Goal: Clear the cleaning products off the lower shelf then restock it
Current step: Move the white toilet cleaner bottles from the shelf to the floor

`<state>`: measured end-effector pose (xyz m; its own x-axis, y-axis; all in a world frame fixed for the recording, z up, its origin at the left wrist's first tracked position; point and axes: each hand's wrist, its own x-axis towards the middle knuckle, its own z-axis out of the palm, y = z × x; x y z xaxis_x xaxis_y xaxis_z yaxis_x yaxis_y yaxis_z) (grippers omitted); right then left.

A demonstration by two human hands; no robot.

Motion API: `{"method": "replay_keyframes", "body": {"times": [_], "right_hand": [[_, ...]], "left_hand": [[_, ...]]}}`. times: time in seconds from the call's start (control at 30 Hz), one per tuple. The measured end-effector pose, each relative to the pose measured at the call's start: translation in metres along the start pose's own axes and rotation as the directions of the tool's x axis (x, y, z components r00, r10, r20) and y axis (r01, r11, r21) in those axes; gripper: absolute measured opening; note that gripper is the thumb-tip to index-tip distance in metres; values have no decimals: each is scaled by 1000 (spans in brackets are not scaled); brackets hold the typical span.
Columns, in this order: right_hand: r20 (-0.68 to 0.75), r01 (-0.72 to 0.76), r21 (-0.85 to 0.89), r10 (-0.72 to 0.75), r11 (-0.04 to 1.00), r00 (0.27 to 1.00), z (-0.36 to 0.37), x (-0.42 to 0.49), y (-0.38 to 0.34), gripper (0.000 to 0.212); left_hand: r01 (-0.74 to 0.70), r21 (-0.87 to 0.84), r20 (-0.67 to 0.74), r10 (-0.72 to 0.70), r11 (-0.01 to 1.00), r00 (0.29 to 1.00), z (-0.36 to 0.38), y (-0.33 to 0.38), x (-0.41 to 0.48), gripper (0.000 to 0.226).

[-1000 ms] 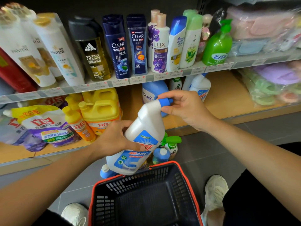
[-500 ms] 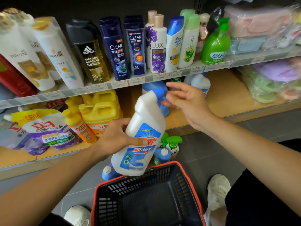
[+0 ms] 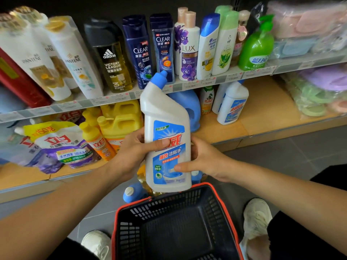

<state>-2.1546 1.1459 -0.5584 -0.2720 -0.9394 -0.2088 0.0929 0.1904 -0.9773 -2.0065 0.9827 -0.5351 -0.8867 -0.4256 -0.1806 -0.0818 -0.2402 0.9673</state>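
White plastic toilet-cleaner bottle (image 3: pixel 165 111) at frame centre, upright with a slight lean, blue angled cap at top. Both hands grip it. Left hand (image 3: pixel 131 152) wraps the body from the left, thumb across the label. Right hand (image 3: pixel 204 158) cups the right side, thumb on the lower label, fingers curled behind. The bottle hangs in front of the lower shelf (image 3: pixel 266 109), its base just above the far rim of the black basket (image 3: pixel 169 205), bottom centre.

Risks:
- The base is over the far rim, not the basket's middle. Let go here and it likely clips the rim and tips outward onto the blue-capped bottles (image 3: pixel 133 192) on the floor just beyond.
- Smooth plastic, probably a full and heavy bottle. If one hand lets go early, the other may lose it.
- The cap sits close to the upper shelf edge (image 3: pixel 112 98). Raising the bottle could knock it or the shampoo above.
- Cannot tell if the cap is tight. Laying the bottle flat might leak.
- A matching bottle (image 3: pixel 232 104), a blue jug (image 3: pixel 189 106) and yellow jugs (image 3: pixel 120 117) are still on the lower shelf, so clearing looks unfinished.
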Motion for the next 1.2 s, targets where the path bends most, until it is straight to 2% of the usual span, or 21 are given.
{"method": "replay_keyframes", "body": {"times": [0.1, 0.2, 0.33, 0.5, 0.63, 0.67, 0.77, 0.83, 0.9, 0.97, 1.07, 1.13, 1.2], "right_hand": [[-140, 77, -61, -85, 995, 986, 3, -9, 3, 68], [-274, 113, -210, -169, 971, 947, 5, -17, 2, 71], [-316, 131, -256, -211, 958, 925, 9, -24, 1, 75], [-297, 173, -117, -201, 978, 934, 16, -31, 4, 58], [-262, 126, 43, -110, 991, 959, 17, -34, 6, 78], [-259, 113, 84, -87, 990, 962, 17, -34, 7, 81], [-247, 62, 235, -2, 970, 969, 15, -33, 4, 70], [-259, 13, 313, 72, 950, 963, 12, -32, -1, 68], [-288, -12, 360, 123, 933, 950, 9, -30, -7, 68], [-314, -22, 400, 160, 916, 936, 7, -28, -11, 65], [-325, -53, 423, 206, 905, 923, 10, -25, -14, 55], [-308, -73, 419, 217, 905, 926, 11, -23, -17, 46], [-267, -86, 395, 204, 915, 942, 10, -23, -23, 39]], "left_hand": [[-23, -16, 21, 23, 1000, 1000, 1, -6, -3, 52], [-5, -7, -17, 5, 1000, 1000, 5, -14, -9, 50], [58, -54, -16, -59, 997, 998, 10, -22, -16, 45], [100, 52, -40, -98, 994, 994, 10, -20, -22, 41], [108, 55, -29, -106, 993, 994, 8, -22, -30, 39], [101, 38, -21, -100, 994, 995, 8, -22, -32, 42], [72, 12, -36, -71, 997, 997, 8, -19, -37, 62], [7, 110, -25, -5, 994, 1000, 6, -15, -42, 67], [-84, 226, 60, 72, 971, 996, 5, -14, -49, 73], [-198, 352, 168, 147, 915, 975, 7, -16, -53, 87], [-373, 576, 213, 307, 727, 927, 14, -21, -51, 99], [-430, 733, 194, 444, 528, 875, 13, -21, -48, 91], [-350, 898, 155, 553, 266, 819, 8, -15, -48, 83]]}}
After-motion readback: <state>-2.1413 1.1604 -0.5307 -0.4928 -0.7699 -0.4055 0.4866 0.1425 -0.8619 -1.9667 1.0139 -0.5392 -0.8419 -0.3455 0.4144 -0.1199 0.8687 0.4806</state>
